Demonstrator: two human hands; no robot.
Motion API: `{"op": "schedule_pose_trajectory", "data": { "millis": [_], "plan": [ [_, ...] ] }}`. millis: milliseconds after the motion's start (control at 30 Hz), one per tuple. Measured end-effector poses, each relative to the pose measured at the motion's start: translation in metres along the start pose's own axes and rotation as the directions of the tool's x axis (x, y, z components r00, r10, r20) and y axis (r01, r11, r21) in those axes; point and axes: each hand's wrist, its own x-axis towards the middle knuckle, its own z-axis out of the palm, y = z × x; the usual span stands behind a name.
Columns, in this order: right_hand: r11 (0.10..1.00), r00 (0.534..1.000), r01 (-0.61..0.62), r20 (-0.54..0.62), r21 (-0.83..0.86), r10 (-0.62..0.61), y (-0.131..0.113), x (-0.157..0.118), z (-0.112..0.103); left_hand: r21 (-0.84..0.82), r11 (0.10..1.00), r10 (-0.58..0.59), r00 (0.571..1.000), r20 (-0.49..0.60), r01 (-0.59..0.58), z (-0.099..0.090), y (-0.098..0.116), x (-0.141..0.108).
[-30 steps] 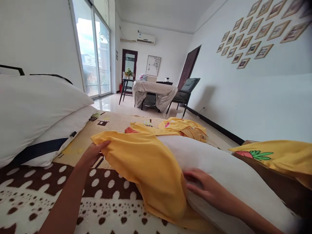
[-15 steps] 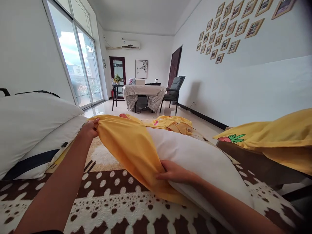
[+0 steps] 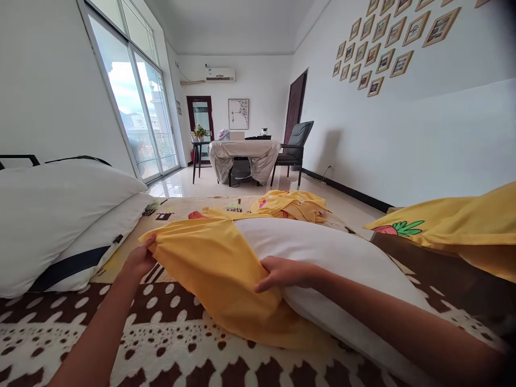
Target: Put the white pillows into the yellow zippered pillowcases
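A yellow pillowcase [image 3: 213,263] is partly over one end of a white pillow [image 3: 334,258] lying on the bed. My left hand [image 3: 141,257] is closed on the gathered far-left corner of the pillowcase and holds it raised. At the case's opening, where the white pillow comes out, my right hand [image 3: 284,272] is closed with thumb and fingers on the yellow edge. Its palm side lies against the pillow, and some fingertips are hidden. Most of the pillow, to the right, is uncovered.
Two white pillows [image 3: 68,215] are stacked at left. Crumpled yellow cloth [image 3: 294,204] lies behind the pillow, and more yellow fabric [image 3: 455,220] hangs at right. A brown and cream patterned blanket [image 3: 181,344] covers the bed. Beyond stand a covered table [image 3: 245,148] and a chair [image 3: 296,145].
My left hand has come lower and closer, drawing the pillowcase corner down. My right hand has shifted slightly up at the opening edge. The camera view has turned slightly left.
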Motion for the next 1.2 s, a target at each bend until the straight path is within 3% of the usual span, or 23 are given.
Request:
{"op": "schedule_pose_trajectory", "data": {
  "millis": [67,167,233,300,400,500,567,633,700,800,867,900,967,1067,1200],
  "plan": [
    [0.992,0.999,0.031,0.026,0.121,-0.034,-0.013,0.022,-0.005,-0.045,0.998,0.036,0.998,0.05,-0.033,-0.014,-0.008,-0.014],
    [0.987,0.998,0.063,-0.034,0.147,-0.059,-0.025,0.048,-0.023,-0.105,0.994,0.043,0.987,0.155,-0.027,-0.038,-0.025,-0.035],
    [0.981,0.993,0.082,-0.1,0.174,-0.065,-0.024,0.058,-0.038,0.008,0.999,-0.037,0.983,0.179,0.036,-0.05,-0.043,-0.047],
    [0.952,0.985,0.113,-0.161,0.285,-0.069,-0.014,0.062,-0.051,0.235,0.965,-0.161,0.97,0.181,0.116,-0.053,-0.063,-0.058],
    [0.859,0.97,0.154,-0.241,0.488,-0.037,0.007,0.063,-0.06,0.472,0.871,-0.295,0.911,0.288,0.133,-0.036,-0.09,-0.07],
    [0.8,0.941,0.226,-0.337,0.555,-0.032,0.02,0.061,-0.061,0.518,0.854,-0.318,0.833,0.452,0.045,-0.003,-0.105,-0.079],
    [0.777,0.908,0.289,-0.416,0.559,-0.039,0.023,0.06,-0.059,0.517,0.856,-0.291,0.81,0.509,-0.017,0.018,-0.11,-0.082],
    [0.765,0.875,0.333,-0.484,0.552,-0.032,0.023,0.059,-0.057,0.54,0.839,-0.235,0.851,0.471,-0.067,0.033,-0.114,-0.082],
    [0.793,0.896,0.299,-0.442,0.531,-0.042,0.024,0.057,-0.057,0.575,0.809,-0.138,0.913,0.384,-0.12,0.04,-0.119,-0.081],
    [0.926,0.988,0.128,-0.125,0.355,-0.088,0.026,0.052,-0.059,0.576,0.795,-0.036,0.935,0.354,-0.187,0.037,-0.126,-0.079],
    [0.98,0.996,0.073,0.045,0.187,-0.082,0.029,0.049,-0.06,0.567,0.798,-0.041,0.921,0.388,-0.203,0.028,-0.127,-0.08],
    [0.987,0.993,0.076,0.076,0.143,-0.087,0.03,0.048,-0.06,0.565,0.799,-0.049,0.914,0.402,-0.205,0.022,-0.127,-0.082],
    [0.977,0.989,0.118,0.067,0.178,-0.132,0.031,0.048,-0.055,0.522,0.835,-0.066,0.91,0.41,-0.175,0.012,-0.122,-0.086],
    [0.884,0.974,0.214,-0.016,0.416,-0.228,0.031,0.051,-0.038,0.349,0.935,-0.085,0.918,0.388,-0.061,0.001,-0.109,-0.094],
    [0.737,0.971,0.24,-0.145,0.632,-0.192,0.028,0.063,-0.013,0.161,0.987,-0.08,0.931,0.357,0.023,0.005,-0.095,-0.103]
  ]
}}
